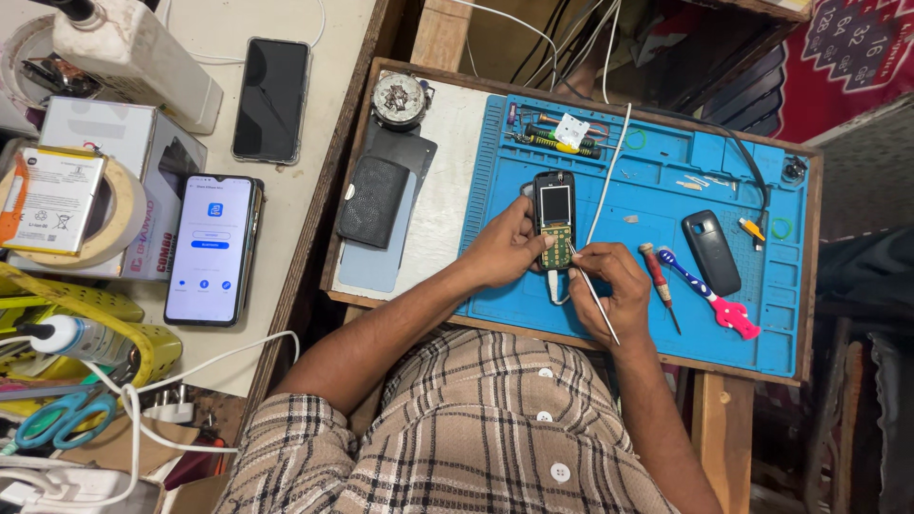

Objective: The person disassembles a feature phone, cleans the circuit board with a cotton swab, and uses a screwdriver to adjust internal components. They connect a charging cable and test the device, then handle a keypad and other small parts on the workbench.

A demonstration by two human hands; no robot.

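Observation:
A small keypad phone (554, 221) with its front cover off lies upright on a blue repair mat (657, 190). My left hand (505, 249) grips the phone's left edge and steadies it. In my right hand (614, 286) is a thin metal tool (595, 300), held like a pen with its tip touching the phone's exposed keypad board. A white cable (609, 162) runs down the mat beside the phone.
On the mat lie a black phone cover (711, 251), a red-handled screwdriver (659, 273), a blue and pink toothbrush (709, 295) and more screwdrivers (557, 141). A black pouch (372, 201) sits on the tray's left. A lit smartphone (210, 247), a dark smartphone (271, 99), tape and scissors (57, 419) are further left.

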